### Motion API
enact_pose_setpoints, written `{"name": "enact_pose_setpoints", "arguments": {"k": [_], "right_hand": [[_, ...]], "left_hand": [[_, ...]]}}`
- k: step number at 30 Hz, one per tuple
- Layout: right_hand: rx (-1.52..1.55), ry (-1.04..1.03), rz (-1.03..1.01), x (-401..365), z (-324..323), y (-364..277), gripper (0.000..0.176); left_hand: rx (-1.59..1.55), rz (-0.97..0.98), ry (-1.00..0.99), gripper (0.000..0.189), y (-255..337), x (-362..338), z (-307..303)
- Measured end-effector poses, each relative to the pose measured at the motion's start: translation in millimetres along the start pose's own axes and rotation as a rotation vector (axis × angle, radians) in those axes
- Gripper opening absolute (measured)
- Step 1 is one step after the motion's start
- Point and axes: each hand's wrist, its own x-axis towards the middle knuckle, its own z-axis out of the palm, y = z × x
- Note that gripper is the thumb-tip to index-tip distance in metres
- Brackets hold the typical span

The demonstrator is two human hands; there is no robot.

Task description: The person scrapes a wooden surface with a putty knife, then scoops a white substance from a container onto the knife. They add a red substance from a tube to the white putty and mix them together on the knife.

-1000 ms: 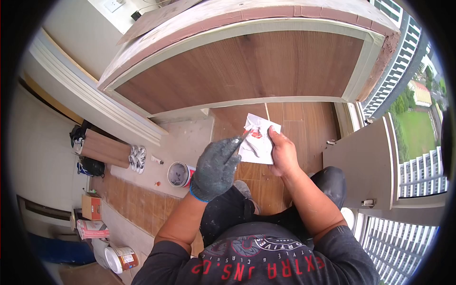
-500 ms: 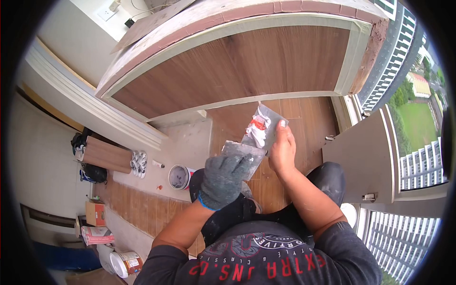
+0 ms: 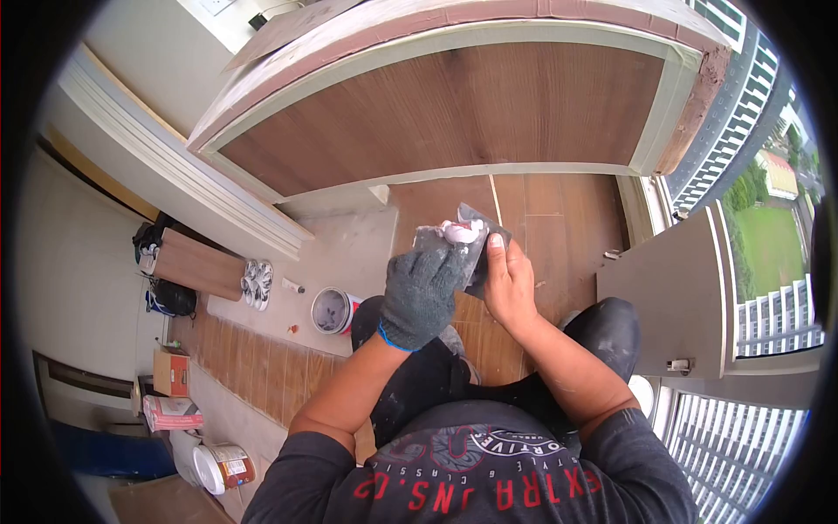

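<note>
My left hand [image 3: 417,297], in a grey glove, is closed on a flat metal scraper [image 3: 429,237] smeared with filler. My bare right hand [image 3: 511,284] grips a second flat metal plate [image 3: 496,226], its thumb on top. White filler [image 3: 463,231] with some orange-red in it is heaped where the two blades meet. The left scraper overlaps the right plate, and my gloved fingers hide part of both.
Ahead stands a wood-grain panel [image 3: 454,113] with a pale taped border. An open tub [image 3: 332,310] of grey material is on the floor at the left, near shoes [image 3: 257,284]. An open window panel [image 3: 663,288] stands at the right.
The gloved hand and its scraper have moved up along the right plate and into the filler. The heap is now bunched near the plate's far end. My right hand has shifted slightly left.
</note>
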Motion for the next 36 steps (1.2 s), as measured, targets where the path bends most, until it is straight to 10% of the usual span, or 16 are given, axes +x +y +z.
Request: {"name": "enact_pose_setpoints", "arguments": {"k": [6, 9, 12, 24, 27, 32, 36], "right_hand": [[-0.027, -0.262, 0.193, -2, 6, 13, 0.049], [0.441, -0.145, 0.626, 17, -2, 41, 0.039], [0.818, -0.374, 0.838, 18, -2, 33, 0.041], [1.035, -0.412, 0.713, 5, 3, 23, 0.037], [1.184, -0.423, 0.532, 25, -19, 18, 0.036], [0.978, -0.136, 0.486, 32, -19, 21, 0.041], [0.889, 0.017, 0.528, 18, 1, 36, 0.040]], "left_hand": [[0.018, -0.008, 0.167, 0.050, -38, 20, -44], [-0.950, -0.646, 0.264, 0.045, -32, 14, -68], [-1.171, -0.742, 0.161, 0.045, -41, -12, -44], [-1.242, -1.059, -0.295, 0.055, -49, -27, -28], [-0.626, -0.595, -0.410, 0.060, -58, -55, -4], [-0.775, -0.912, 0.093, 0.032, -42, -53, -2], [-0.319, -0.301, -0.242, 0.032, -15, -36, -14]]}}
